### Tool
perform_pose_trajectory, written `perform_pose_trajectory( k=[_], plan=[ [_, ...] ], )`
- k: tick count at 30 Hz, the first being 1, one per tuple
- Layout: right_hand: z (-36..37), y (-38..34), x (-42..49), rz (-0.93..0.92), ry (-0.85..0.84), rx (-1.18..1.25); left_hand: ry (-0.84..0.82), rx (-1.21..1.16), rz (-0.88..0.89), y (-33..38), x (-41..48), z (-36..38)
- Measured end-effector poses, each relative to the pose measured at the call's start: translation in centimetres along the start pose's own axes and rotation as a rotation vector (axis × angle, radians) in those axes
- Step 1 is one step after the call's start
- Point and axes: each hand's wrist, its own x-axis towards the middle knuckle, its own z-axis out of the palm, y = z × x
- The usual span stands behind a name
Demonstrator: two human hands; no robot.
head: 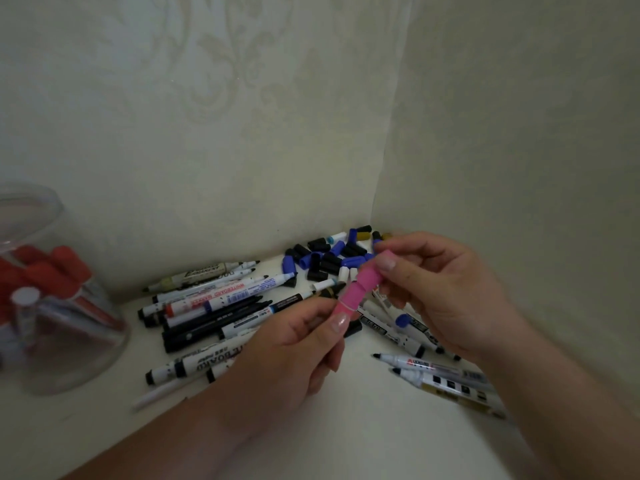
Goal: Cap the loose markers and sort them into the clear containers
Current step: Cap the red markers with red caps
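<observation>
The pink marker (360, 287) is held in the air just above the middle of the bench (346, 427), tilted so its top end points toward one o'clock. The left hand (298, 344) pinches its lower end, thumb and fingers (337, 322) curled round the barrel. The right hand (446, 296) grips the upper end, where the cap seems to sit. Whether that cap is fully pushed home cannot be told from here. The main risk, as I judge it, is a cap seated crooked or only halfway: the two hands press along a slanted line, and a push off the axis could leave it loose enough to drop off in the container. A slip could also send the marker down into the heap of uncapped markers (214, 299) at nine o'clock of the hands, whose bare tips could stain it or the fingers. The loose caps (329, 258) piled in the wall corner at twelve o'clock are blue, black and white, so colours are easily mismatched later. The clear container (86, 358) stands well apart at nine o'clock, holding red-capped markers (52, 271); dropping a pink one there might break the sorting.
</observation>
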Motion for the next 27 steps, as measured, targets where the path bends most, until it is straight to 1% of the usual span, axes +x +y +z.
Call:
perform_pose_trajectory(
  k=[4,7,10,13,17,21,24,27],
  plan=[
    [-0.2,-0.3,-0.3,-0.022,-0.026,-0.209,-0.008,0.009,0.003,-0.1,-0.1,-0.1],
    [0.1,-0.3,-0.5,-0.059,-0.019,-0.275,-0.006,0.029,0.001,-0.2,0.0,-0.1],
    [0.8,-0.2,-0.8,-0.086,-0.035,-0.267,-0.008,0.042,-0.007,0.0,0.0,-0.1],
    [1.2,-0.3,-1.0,-0.096,-0.053,-0.287,0.024,0.084,0.002,0.7,-0.3,0.3],
    [2.1,0.5,-1.4,-0.11,-0.004,-0.314,0.063,0.088,0.009,1.0,-0.4,0.7],
    [3.5,1.5,-1.8,-0.109,0.038,-0.272,0.098,0.044,0.012,1.0,-0.4,0.7],
    [3.9,1.4,-1.9,-0.129,0.035,-0.271,0.114,0.019,0.005,0.9,-0.4,0.6],
    [4.1,1.4,-2.1,-0.139,0.038,-0.262,0.115,0.043,-0.001,0.5,-0.3,0.5]
  ],
)
